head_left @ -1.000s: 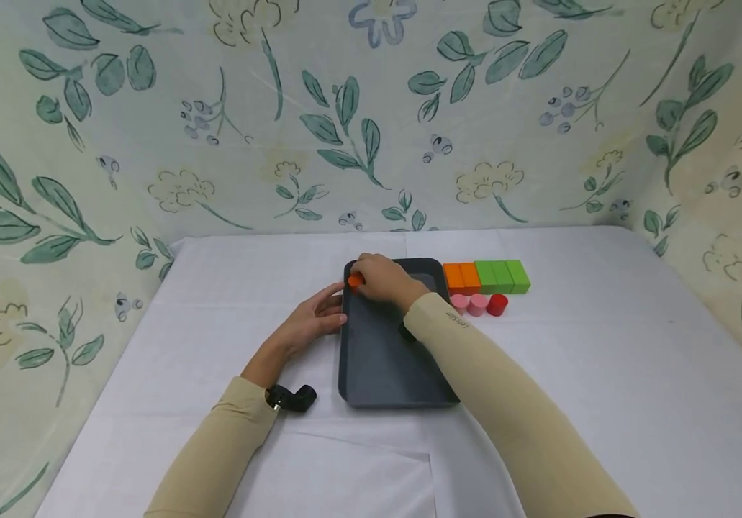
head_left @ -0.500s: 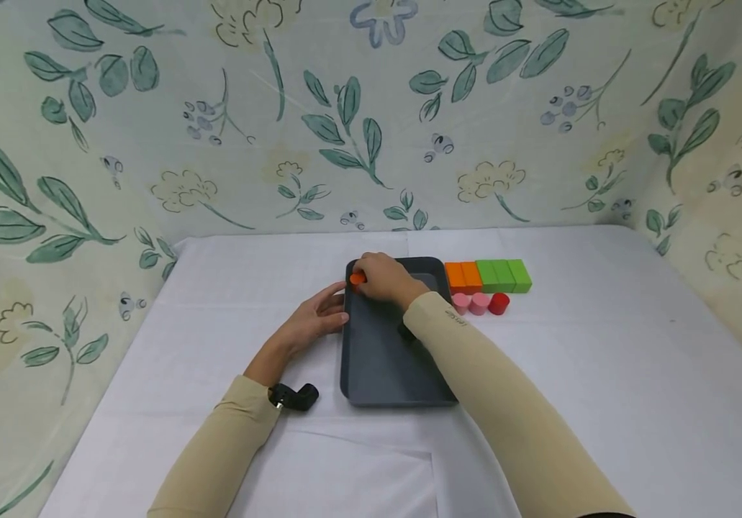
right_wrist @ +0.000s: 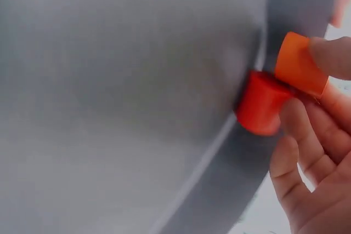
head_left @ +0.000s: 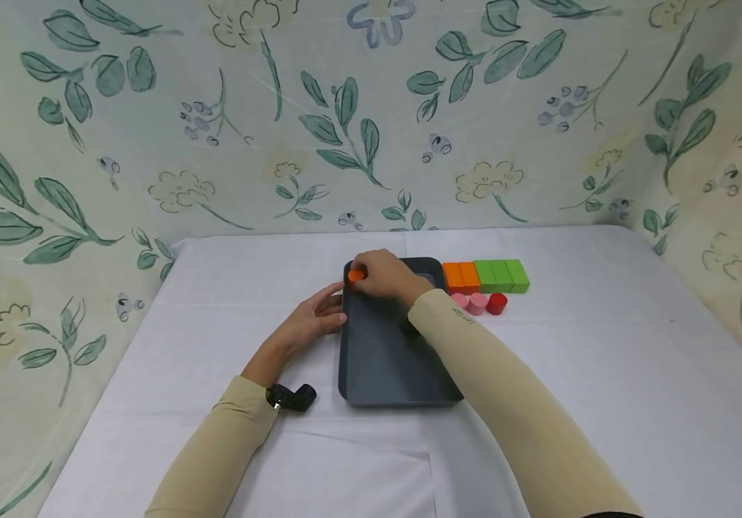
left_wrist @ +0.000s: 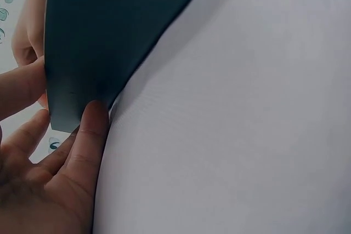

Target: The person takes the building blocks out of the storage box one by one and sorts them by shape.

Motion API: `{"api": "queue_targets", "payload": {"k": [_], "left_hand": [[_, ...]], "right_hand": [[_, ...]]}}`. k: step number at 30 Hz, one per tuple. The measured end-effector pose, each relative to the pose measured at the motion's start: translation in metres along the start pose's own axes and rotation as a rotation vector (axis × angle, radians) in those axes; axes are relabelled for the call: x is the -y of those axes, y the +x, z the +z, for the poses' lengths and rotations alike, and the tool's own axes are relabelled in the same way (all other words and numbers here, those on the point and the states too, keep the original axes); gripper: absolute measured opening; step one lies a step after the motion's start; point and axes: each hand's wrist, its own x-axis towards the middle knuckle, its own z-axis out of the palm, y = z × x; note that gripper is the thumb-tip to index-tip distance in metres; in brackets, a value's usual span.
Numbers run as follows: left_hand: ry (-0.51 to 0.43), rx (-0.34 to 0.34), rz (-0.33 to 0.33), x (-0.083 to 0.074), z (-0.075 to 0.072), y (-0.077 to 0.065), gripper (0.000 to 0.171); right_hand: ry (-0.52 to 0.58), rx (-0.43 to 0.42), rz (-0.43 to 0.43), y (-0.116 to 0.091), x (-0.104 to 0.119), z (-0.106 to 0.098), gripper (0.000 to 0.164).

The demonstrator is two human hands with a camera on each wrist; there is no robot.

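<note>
At the far left corner of a dark grey baking tray (head_left: 390,367), my right hand (head_left: 385,275) pinches an orange cylinder (head_left: 355,278) between thumb and fingers. In the right wrist view, the orange cylinder (right_wrist: 300,63) is tilted at the tray's sloping wall. Right beside it, a red cylinder (right_wrist: 260,105) sits in the tray corner, with my fingertips close to its side; the hand hides it in the head view. My left hand (head_left: 309,324) touches the tray's left side, its fingers fairly straight. The left wrist view shows those fingers against the outer wall (left_wrist: 109,31).
Right of the tray, orange blocks (head_left: 461,276) and several green blocks (head_left: 502,275) stand in a row. In front of them are pink cylinders (head_left: 477,304) and a red cylinder (head_left: 496,303). White cloth (head_left: 604,345) covers the table; a floral curtain (head_left: 371,115) hangs behind.
My right hand and sleeve have shifted only slightly, the orange cylinder staying in its fingers at the tray corner. The left hand and the tray hold their places.
</note>
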Motion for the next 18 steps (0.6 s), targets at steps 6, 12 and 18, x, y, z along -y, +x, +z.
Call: {"api": "queue_targets", "payload": {"k": [6,12,18], "left_hand": [[-0.001,-0.018,-0.014,-0.002,-0.001,-0.001,0.073],[0.016,-0.030,-0.040,-0.004,0.000,-0.001,0.073],[0.022,-0.034,-0.049,-0.005,0.003,-0.002,0.073]], "right_hand": [[0.027,-0.044,-0.012,-0.013,-0.007,-0.027,0.029],[-0.019,-0.099,-0.016,-0.030,-0.027,-0.053,0.031],[-0.028,-0.120,0.021,-0.056,-0.044,-0.077,0.036]]}}
